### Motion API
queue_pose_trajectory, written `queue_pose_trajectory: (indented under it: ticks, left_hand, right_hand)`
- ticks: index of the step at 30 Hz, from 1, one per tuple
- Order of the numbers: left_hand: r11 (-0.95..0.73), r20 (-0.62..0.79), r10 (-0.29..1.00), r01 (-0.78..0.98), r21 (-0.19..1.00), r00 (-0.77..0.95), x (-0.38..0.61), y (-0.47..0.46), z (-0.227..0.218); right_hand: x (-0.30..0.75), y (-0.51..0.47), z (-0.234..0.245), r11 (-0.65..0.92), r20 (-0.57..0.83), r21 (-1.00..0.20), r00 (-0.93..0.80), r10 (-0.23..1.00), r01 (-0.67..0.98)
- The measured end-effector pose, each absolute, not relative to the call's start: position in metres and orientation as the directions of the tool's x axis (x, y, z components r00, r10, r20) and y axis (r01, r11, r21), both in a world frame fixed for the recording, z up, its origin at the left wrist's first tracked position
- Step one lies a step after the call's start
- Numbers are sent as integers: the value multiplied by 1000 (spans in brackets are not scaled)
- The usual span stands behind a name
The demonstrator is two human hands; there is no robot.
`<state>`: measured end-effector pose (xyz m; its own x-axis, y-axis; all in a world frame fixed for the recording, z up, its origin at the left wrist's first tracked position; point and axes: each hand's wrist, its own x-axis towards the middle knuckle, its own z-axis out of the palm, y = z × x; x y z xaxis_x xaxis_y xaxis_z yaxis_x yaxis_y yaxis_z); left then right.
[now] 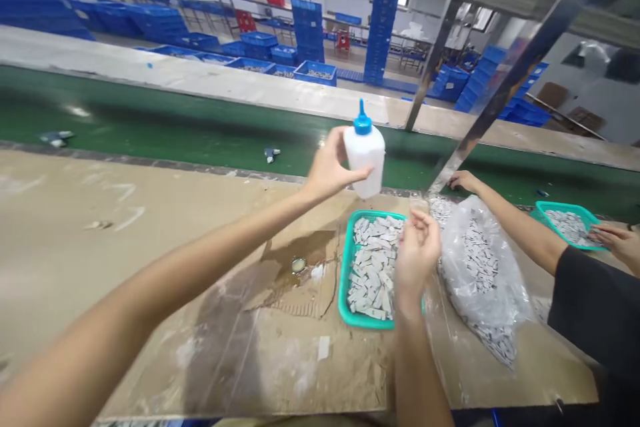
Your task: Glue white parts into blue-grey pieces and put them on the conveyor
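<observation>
My left hand (333, 163) is wrapped round a white squeeze bottle (367, 163) with a blue nozzle cap. The bottle is upright, lifted at the near edge of the green conveyor belt. Over the right side of a teal plastic basket (344, 280) is my right hand (419, 243), its fingers curled together; whatever they pinch, if anything, is too small to make out. Many small flat light-grey pieces (373, 267) fill the basket. Left of it, a small round lid-like thing (299, 265) lies on a wet, torn piece of cardboard (300, 293).
To the right lies a clear plastic bag (480, 267) of small grey pieces. Beyond it, a co-worker's arms (525, 227) reach by another teal basket (567, 209). A metal post (495, 107) rises from the table edge. Small dark-and-white parts (271, 154) sit on the green belt (200, 127).
</observation>
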<state>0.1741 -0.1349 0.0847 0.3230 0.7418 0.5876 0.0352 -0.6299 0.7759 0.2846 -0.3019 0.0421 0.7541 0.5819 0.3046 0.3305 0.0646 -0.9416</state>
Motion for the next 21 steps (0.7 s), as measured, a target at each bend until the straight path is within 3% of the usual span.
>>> queue_pose_trajectory:
  ticks: [2, 5, 9, 14, 21]
  left_hand:
    - [-675, 600, 733, 225, 703, 321, 115, -151, 96]
    - [-682, 524, 728, 545, 487, 442, 35, -184, 94]
    - [-608, 371, 785, 732, 308, 496, -36, -224, 62]
    - [-563, 256, 816, 814, 147, 518, -58, -257, 33]
    - [-550, 152, 828, 834, 38, 539, -41, -276, 29]
  right_hand:
    - [307, -300, 41, -84, 300, -837, 581, 757, 541]
    - [315, -303, 34, -85, 210, -663, 294, 933, 744]
    - [297, -311, 24, -56, 148, -590, 176, 973, 806]
    - [287, -312, 24, -102, 34, -377, 124, 992, 920]
    - [290, -309, 26, -102, 13, -374, 115, 993, 922]
